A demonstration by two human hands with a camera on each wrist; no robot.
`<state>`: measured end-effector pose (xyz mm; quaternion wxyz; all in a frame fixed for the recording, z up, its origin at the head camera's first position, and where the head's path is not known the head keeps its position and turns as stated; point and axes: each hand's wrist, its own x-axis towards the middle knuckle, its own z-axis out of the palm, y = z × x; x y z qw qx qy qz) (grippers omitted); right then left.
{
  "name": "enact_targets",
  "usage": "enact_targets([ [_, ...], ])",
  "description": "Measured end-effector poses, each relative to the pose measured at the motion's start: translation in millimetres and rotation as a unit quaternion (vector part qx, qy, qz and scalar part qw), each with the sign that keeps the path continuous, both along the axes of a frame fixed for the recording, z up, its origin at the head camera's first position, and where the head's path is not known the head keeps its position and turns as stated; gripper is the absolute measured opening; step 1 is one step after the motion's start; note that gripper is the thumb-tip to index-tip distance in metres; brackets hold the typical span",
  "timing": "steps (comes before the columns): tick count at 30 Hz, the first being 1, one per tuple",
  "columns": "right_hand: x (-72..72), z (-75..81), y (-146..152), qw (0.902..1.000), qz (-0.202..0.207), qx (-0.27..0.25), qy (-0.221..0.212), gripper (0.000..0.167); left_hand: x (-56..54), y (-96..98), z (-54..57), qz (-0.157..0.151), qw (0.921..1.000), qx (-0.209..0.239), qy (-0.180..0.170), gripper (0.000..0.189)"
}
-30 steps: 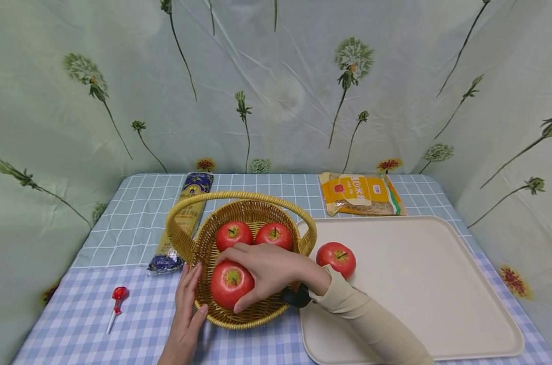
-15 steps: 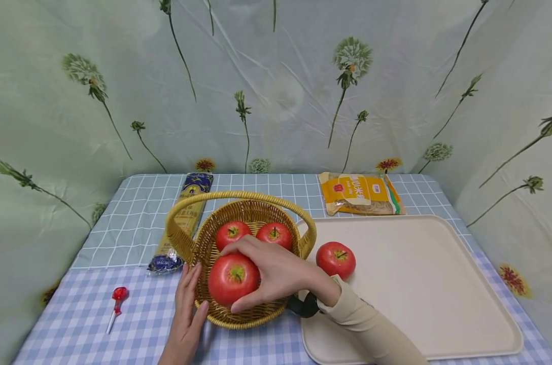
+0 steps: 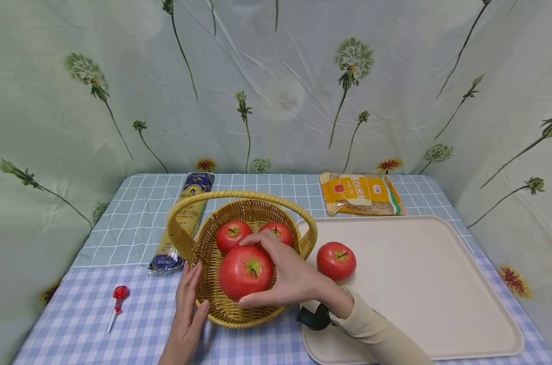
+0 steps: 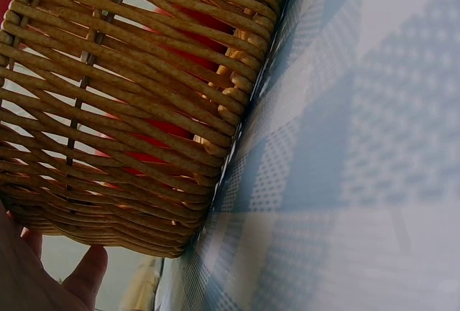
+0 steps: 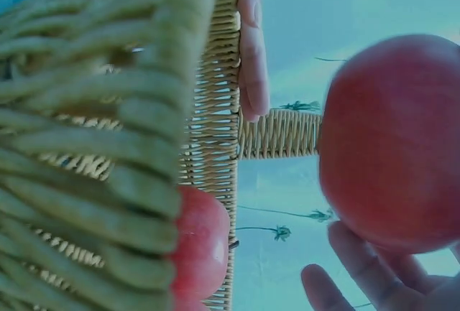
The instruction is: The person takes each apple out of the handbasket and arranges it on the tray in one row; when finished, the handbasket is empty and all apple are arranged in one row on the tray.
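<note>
My right hand (image 3: 299, 278) grips a red apple (image 3: 245, 274) between thumb and fingers. In the right wrist view this apple (image 5: 395, 146) is above the rim of the woven wicker basket (image 3: 232, 320). Two more red apples, one at the left (image 3: 233, 235) and one partly behind my fingers (image 3: 280, 231), lie inside at the back. My left hand (image 3: 186, 309) rests with straight fingers against the left side of the basket, thumb near the rim. From the left wrist, the basket's wall (image 4: 136, 110) fills much of the view, with red showing through the gaps.
A fourth apple (image 3: 336, 261) sits on the left part of a beige tray (image 3: 417, 284). A spaghetti packet (image 3: 189, 218) lies left of the basket, a red lollipop (image 3: 119, 294) nearer the front. An orange food packet (image 3: 360, 194) is behind the tray. The basket's handle (image 3: 244, 194) arches overhead.
My right hand has raised the apple out of the basket's front part and shifted it slightly right, now partly covering the back right apple. My left hand stays in place.
</note>
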<state>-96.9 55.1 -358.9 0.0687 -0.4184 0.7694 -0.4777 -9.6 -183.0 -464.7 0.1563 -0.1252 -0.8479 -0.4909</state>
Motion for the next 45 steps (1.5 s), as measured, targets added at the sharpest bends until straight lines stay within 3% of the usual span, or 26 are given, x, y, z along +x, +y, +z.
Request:
enact_targets([
  [7, 6.7, -2.1, 8, 0.9978, -0.024, -0.052, -0.034, 0.072, -0.2, -0.5, -1.6, -0.005, 0.9999, -0.003, 0.016, 0.067],
  [11, 8.8, -2.3, 13, 0.9962, -0.024, -0.074, -0.039, 0.07, 0.1, -0.5, -2.1, -0.001, 1.0, -0.001, 0.008, 0.067],
  [28, 25.2, 4.8, 42, 0.9909, -0.061, -0.119, 0.02, 0.072, -0.4, -1.2, -2.6, -0.008, 0.9999, 0.003, 0.011, 0.068],
  [38, 24.2, 1.0, 63, 0.9829, -0.07, -0.171, 0.005, 0.075, -1.1, -1.4, -2.8, -0.013, 0.9998, 0.012, 0.011, 0.068],
  [45, 21.8, -1.0, 82, 0.9797, -0.118, -0.161, 0.014, 0.074, -1.5, 0.5, 0.0, -0.011, 0.9997, 0.015, 0.018, 0.067],
])
